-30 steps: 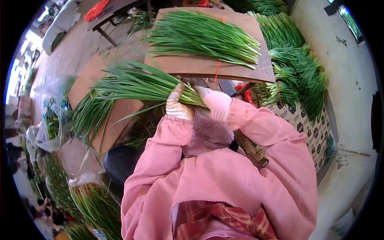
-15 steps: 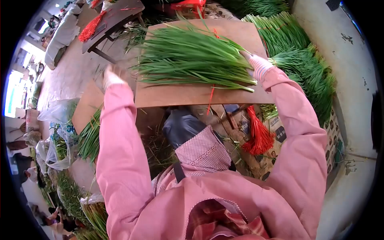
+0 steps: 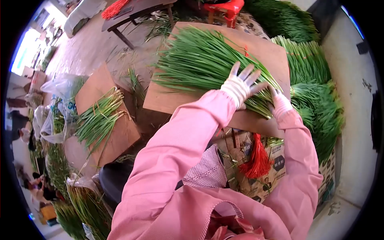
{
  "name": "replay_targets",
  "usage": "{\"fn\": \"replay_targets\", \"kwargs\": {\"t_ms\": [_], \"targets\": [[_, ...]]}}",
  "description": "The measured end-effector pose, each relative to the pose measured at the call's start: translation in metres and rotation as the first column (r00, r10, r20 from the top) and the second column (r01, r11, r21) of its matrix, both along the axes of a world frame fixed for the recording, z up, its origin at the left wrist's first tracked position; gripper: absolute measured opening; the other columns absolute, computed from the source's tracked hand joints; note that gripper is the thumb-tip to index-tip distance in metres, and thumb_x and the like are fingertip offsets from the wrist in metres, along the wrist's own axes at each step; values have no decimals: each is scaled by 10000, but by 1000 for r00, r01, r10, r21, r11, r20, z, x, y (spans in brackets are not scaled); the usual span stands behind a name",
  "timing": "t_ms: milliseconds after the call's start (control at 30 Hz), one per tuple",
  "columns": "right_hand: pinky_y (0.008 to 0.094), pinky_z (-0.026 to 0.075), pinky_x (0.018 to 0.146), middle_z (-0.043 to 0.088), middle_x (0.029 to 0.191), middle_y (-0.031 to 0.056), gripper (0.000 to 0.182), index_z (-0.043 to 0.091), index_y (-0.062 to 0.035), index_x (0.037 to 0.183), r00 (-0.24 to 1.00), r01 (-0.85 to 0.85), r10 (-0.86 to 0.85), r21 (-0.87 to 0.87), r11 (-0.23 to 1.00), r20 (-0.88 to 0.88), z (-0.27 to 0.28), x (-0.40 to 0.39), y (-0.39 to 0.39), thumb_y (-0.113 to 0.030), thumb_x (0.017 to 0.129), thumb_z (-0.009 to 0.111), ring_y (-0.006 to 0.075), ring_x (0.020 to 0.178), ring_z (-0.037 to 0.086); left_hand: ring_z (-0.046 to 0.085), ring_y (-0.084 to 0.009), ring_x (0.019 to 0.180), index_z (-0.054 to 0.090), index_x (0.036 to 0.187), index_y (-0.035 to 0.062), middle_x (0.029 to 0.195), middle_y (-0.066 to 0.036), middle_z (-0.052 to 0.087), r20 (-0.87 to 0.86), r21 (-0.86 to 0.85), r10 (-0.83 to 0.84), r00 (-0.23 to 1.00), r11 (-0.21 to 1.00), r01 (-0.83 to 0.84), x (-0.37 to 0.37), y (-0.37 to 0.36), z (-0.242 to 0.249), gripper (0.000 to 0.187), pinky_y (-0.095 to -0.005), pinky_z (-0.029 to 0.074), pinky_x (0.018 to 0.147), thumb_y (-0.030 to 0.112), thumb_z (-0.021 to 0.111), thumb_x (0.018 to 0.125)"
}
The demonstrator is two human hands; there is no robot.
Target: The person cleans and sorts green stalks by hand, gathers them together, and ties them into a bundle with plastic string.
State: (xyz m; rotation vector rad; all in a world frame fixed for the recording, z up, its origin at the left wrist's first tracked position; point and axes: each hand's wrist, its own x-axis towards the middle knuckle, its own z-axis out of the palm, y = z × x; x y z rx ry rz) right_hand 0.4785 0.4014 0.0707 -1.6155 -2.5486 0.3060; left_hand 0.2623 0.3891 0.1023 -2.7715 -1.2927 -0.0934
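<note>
A large loose pile of garlic chives (image 3: pixel 196 60) lies on a brown board, with its pale stem ends toward the right. My left hand (image 3: pixel 242 84), in a light glove, rests over the stems with its fingers spread. At the stem ends, my right hand (image 3: pixel 281 103) is gloved too and closes around their edge; its fingers are partly hidden. A red tie (image 3: pixel 246 51) shows at the far side of the pile.
The board (image 3: pixel 160 99) lies before me. Tied chives (image 3: pixel 306 60) are stacked at the right, by the wall. Red strings (image 3: pixel 257 160) hang below the board. At the left, a smaller bunch (image 3: pixel 100 116) sits on another board. A low table (image 3: pixel 138 12) stands behind.
My left hand has come from the left side across onto the stems. My right hand stays at the stem ends. The view has turned left, showing more of the smaller bunch.
</note>
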Motion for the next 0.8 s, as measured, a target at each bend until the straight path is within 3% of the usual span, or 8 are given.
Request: {"fn": "replay_targets", "kwargs": {"t_ms": [133, 200, 267, 333, 500, 633, 767, 800], "targets": [[415, 423, 785, 446, 1093, 215, 652, 263, -162, 1257, 992, -63, 70, -63, 996, 108, 23, -9, 4, -107, 683, 569, 379, 936, 490, 146, -286, 1256, 159, 1314, 228, 1359, -91, 185, 29, -259, 162, 986, 954, -150, -2, 24, -7, 975, -516, 82, 988, 458, 701, 537], [423, 418, 787, 432, 1126, 201, 665, 275, -136, 1259, 861, 159, 34, -331, 930, 507, 82, -43, 4, -233, 688, 602, 343, 1002, 468, 148, -278, 1256, 164, 1312, 230, 1359, -82, 190, 48, -281, 183, 982, 946, -163, -2, 24, -7, 965, -518, 82, 988, 453, 701, 542], [445, 360, 858, 408, 1172, 169, 766, 283, -103, 1254, 734, 32, 62, -126, 992, 676, 105, -66, -3, -356, 632, 653, 315, 1098, 392, 161, -271, 1252, 190, 1304, 229, 1351, -67, 209, 52, -296, 188, 981, 941, -165, -4, 22, -3, 950, -520, 88, 985, 455, 703, 537], [453, 205, 974, 346, 1240, 160, 932, 274, -62, 1249, 890, -165, 52, 214, 963, 453, 85, -71, -2, -508, 534, 671, 315, 1166, 305, 171, -267, 1245, 204, 1301, 219, 1340, -60, 225, 50, -309, 191, 980, 936, -167, -4, 23, -4, 952, -524, 95, 981, 451, 709, 528], [482, 202, 964, 344, 1236, 164, 1017, 291, -69, 1238, 985, -172, 163, 302, 938, 56, 17, -72, 15, -576, 439, 664, 338, 1167, 292, 235, -251, 1208, 290, 1255, 179, 1283, -49, 294, 128, -149, 220, 967, 968, -201, 0, 27, -28, 906, -527, 151, 965, 378, 729, 487], [490, 200, 961, 338, 1243, 164, 1012, 285, -91, 1253, 975, -196, 161, 250, 948, 153, 44, -73, 14, -600, 458, 649, 343, 1187, 262, 251, -257, 1201, 301, 1251, 200, 1278, -55, 310, 200, -149, 226, 953, 969, -198, -2, 22, -31, 926, -526, 155, 964, 418, 731, 461], [431, 206, 978, 310, 1270, 194, 965, 242, -76, 1278, 988, 66, -95, 222, 973, 120, 32, -62, 76, -610, 559, 600, 345, 1204, 246, 251, -256, 1201, 299, 1253, 198, 1271, -68, 320, 124, -172, 220, 968, 965, -197, -4, 17, -26, 916, -527, 157, 964, 438, 723, 478], [401, 227, 971, 330, 1253, 210, 947, 233, -63, 1279, 984, 145, -155, -123, 982, -82, 15, -54, 93, -611, 591, 583, 343, 1187, 281, 248, -259, 1202, 308, 1251, 196, 1275, -70, 317, 154, -188, 230, 961, 962, -200, -4, 15, -26, 904, -528, 156, 964, 439, 721, 485]]}}
